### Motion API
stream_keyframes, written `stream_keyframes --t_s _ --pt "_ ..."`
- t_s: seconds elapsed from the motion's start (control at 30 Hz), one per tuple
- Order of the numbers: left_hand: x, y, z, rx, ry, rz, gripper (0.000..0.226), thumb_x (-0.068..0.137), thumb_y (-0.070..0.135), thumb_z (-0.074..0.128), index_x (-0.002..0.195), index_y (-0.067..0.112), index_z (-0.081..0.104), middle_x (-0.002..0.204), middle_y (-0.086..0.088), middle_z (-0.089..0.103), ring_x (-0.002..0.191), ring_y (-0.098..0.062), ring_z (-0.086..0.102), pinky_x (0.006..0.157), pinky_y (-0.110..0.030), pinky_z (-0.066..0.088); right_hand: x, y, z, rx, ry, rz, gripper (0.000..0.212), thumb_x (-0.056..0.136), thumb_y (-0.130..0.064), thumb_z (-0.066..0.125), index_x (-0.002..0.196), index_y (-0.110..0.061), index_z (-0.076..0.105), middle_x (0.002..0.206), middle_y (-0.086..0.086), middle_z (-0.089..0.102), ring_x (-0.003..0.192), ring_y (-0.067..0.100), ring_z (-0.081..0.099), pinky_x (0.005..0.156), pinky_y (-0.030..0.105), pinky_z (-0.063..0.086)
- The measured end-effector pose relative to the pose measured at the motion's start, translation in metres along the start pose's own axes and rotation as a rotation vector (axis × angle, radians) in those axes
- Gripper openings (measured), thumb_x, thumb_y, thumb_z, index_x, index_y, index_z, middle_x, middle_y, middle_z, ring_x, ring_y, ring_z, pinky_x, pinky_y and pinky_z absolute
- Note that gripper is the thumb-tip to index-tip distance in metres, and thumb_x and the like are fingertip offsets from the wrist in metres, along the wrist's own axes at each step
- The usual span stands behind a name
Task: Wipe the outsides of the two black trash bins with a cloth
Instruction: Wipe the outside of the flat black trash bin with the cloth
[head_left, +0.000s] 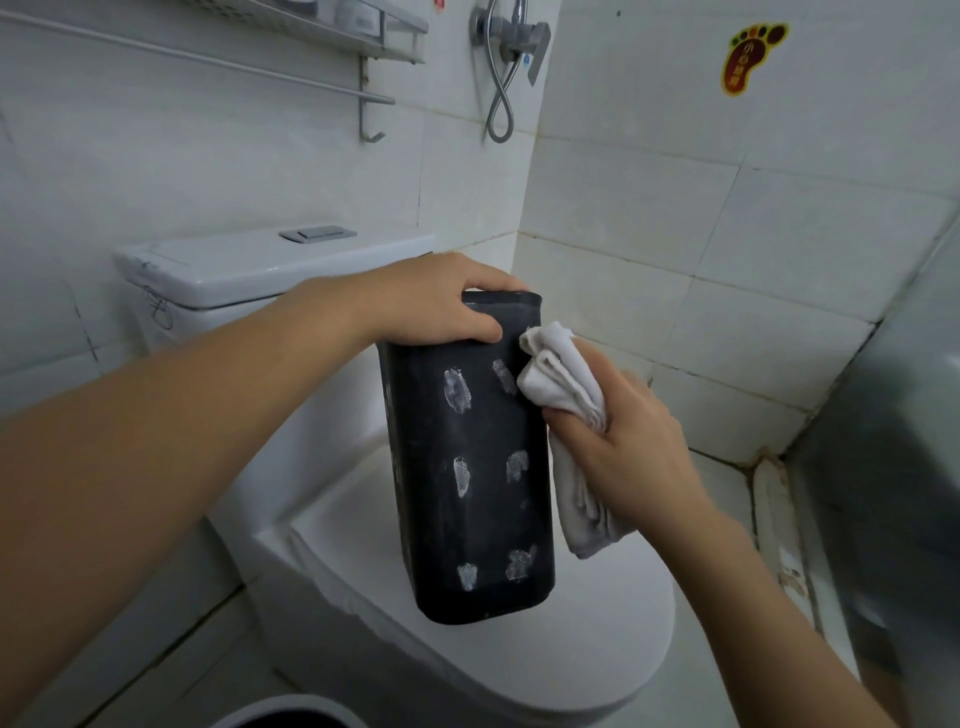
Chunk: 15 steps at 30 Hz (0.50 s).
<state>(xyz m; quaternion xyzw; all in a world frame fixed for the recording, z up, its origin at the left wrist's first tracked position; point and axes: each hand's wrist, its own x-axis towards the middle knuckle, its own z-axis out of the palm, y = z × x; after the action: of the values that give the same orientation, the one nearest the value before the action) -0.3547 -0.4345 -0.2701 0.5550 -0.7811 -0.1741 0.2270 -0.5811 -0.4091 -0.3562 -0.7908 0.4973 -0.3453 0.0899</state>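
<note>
**Bin on toilet lid, cloth at upper right edge, spots still on**

Far left we see the towel rail (208, 60) and the toilet tank (249, 270) against the tiled wall. At the bottom edge a dark round rim (291, 714) peeks in; it may be the second bin, we cannot tell.

Our left hand (441, 306) comes in over the tank and clamps the top rim of the black trash bin (467, 467): thumb on the near face, fingers curled over the rim, so that grip is pinching the bin. The bin stands on the closed toilet lid (597, 649), leaning a bit away from upright, its base near the lid's back part. The near face carries six whitish foamy patches (457, 389) in two columns.

Right of it, our right hand (623, 447) is bunched round a white cloth (561, 374), fingers curled tight on the fabric. The cloth's top wad touches the bin's upper right edge, beside the top-right patch; a tail hangs down along the bin's right side.

Our read: wiping has barely started, all patches remain.

Risks:
- The lid looks smooth and domed; a hard sideways push could slide or tip the bin if the left hold slackens.
- The hanging tail may smear foam onto the lid.
- A wad this bunched gives little contact, so streaks are likely.

Far right: shower hose (501, 104) and a foot-shaped sticker (748, 57).
</note>
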Motion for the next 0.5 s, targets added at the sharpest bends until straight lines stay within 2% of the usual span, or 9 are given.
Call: stream_keyframes --t_s 0.13,0.3,0.4,0.5 --pt "0.000 -0.003 -0.002 -0.028 0.003 -0.031 0.047 0.088 0.026 0.064 0.126 0.054 0.058 0.116 0.026 0.066 0.102 0.000 0.064 0.096 -0.026 0.050 -0.013 -0.004 -0.002 -0.233 -0.053 -0.091 0.052 0.093 -0.055 0.046 0.141 -0.056 0.027 0.100 -0.008 0.045 0.074 0.016 0.053 0.062 0.029 0.043" --pt "-0.002 -0.001 -0.001 -0.037 0.002 -0.024 0.047 0.088 0.025 0.062 0.124 0.055 0.059 0.114 0.026 0.067 0.101 -0.001 0.065 0.093 -0.026 0.052 -0.015 -0.010 0.000 -0.391 0.063 -0.226 0.050 0.091 -0.047 0.056 0.137 -0.049 0.036 0.094 -0.005 0.043 0.053 0.018 0.037 0.045 0.026 0.032" --pt "-0.003 0.001 -0.001 -0.042 -0.006 -0.009 0.047 0.088 0.024 0.062 0.124 0.055 0.060 0.113 0.027 0.067 0.099 0.002 0.065 0.094 -0.027 0.052 -0.009 -0.005 -0.001 -0.425 0.116 -0.193 0.049 0.089 -0.044 0.058 0.134 -0.048 0.038 0.095 0.000 0.046 0.052 0.022 0.039 0.045 0.026 0.032" --pt "-0.002 0.006 0.003 0.001 -0.003 0.010 0.046 0.089 0.027 0.062 0.125 0.055 0.058 0.115 0.026 0.066 0.101 0.002 0.063 0.096 -0.028 0.052 -0.004 0.002 -0.006 -0.402 0.139 -0.085 0.048 0.088 -0.048 0.052 0.133 -0.049 0.036 0.098 0.001 0.046 0.059 0.031 0.050 0.051 0.030 0.034"
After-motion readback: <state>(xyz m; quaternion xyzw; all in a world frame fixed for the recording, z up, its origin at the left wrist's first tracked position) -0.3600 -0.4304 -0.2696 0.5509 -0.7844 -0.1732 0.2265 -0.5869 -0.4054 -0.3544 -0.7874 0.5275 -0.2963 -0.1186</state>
